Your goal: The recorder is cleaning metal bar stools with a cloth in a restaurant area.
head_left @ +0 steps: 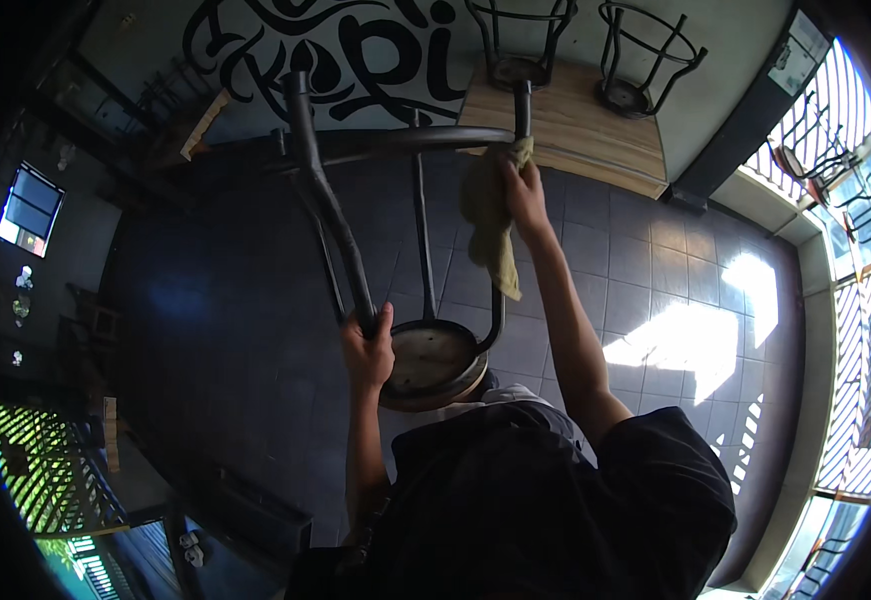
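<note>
item inspected: one round stool, upside down in front of me, seat low by my body, dark metal legs pointing up and away, underside of the seat facing me. a curved metal ring joins the legs toward their free ends.

my left hand: fingers clamped on the near left leg, close to the seat, thumb lying along the metal.

my right hand: fingers closed on a yellowish-green cloth, pressed to the right leg just below the ring. the cloth hangs loosely below my grip, its lower end free.

surroundings: grey tiled floor beneath, with a bright sunlit patch to the right. beyond the stool, a wooden table stands against the wall, bearing two upturned stools, set apart. large black lettering is on the wall to their left. slatted windows line the right side. i wear a dark short-sleeved shirt.
</note>
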Motion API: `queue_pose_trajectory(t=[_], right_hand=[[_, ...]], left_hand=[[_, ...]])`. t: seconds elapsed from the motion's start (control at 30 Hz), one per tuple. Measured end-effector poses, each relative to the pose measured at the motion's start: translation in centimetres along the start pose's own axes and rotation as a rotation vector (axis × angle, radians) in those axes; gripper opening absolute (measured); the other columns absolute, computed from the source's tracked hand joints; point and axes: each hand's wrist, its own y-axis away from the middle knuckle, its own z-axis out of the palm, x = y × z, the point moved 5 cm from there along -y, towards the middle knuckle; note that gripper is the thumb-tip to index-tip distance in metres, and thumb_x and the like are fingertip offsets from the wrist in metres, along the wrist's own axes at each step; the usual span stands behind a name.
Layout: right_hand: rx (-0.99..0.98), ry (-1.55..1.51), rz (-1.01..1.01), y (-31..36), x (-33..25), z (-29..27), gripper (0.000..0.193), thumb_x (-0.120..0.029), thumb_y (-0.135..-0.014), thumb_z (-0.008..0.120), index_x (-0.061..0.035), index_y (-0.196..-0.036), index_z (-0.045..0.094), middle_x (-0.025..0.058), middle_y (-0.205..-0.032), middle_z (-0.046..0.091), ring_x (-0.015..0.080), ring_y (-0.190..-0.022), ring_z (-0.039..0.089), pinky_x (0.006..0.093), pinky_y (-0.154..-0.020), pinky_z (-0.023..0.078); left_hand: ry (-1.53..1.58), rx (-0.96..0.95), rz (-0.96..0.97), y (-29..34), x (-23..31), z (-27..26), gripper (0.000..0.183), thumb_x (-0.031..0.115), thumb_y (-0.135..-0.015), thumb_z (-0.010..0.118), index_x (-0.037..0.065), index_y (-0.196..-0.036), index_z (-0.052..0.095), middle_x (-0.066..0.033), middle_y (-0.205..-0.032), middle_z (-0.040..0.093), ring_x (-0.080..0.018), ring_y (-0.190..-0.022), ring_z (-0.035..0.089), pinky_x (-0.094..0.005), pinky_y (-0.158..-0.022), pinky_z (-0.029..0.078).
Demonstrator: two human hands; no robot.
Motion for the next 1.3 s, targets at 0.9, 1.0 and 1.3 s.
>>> queue_pose_trajectory(t=[0.9, 1.0, 1.3], right_hand=[[-0.049, 0.455, 0.208, 18.7, 4.9, 10.8, 0.043, -0.037, -0.088, 0.062, 0.0065, -0.085, 0.064, 0.0098, -0.070, 0.064, 0.0152, -0.069, 0.063, 0.0341, -0.062, 0.048], [-0.048, 0.429, 0.339, 25.0, 7.8, 8.6, 0.043, -0.036, -0.086, 0.065, 0.0067, -0.088, 0.066, 0.0117, -0.073, 0.066, 0.0157, -0.072, 0.064, 0.0335, -0.065, 0.051], [-0.001, 0.143, 0.030, 11.6, -1.3, 12.8, 0.038, -0.034, -0.095, 0.056, 0.0038, -0.097, 0.059, 0.0048, -0.077, 0.060, 0.0123, -0.069, 0.055, 0.0286, -0.066, 0.046]], left_hand=[[0.049, 0.112, 0.115, 4.2, -0.1, -12.8, 0.028, 0.020, -0.093, 0.060, 0.009, -0.070, 0.048, 0.0051, -0.048, 0.040, -0.0020, -0.035, 0.034, -0.0198, -0.032, 0.024], [0.068, 0.081, 0.083, 4.2, 0.4, -12.8, 0.028, 0.020, -0.093, 0.059, 0.010, -0.069, 0.048, 0.0052, -0.048, 0.040, -0.0017, -0.036, 0.034, -0.0192, -0.033, 0.024], [0.070, 0.072, 0.134, 4.3, 0.7, -12.3, 0.033, 0.019, -0.093, 0.060, 0.011, -0.064, 0.044, 0.0056, -0.046, 0.039, -0.0014, -0.035, 0.034, -0.0193, -0.032, 0.023]])
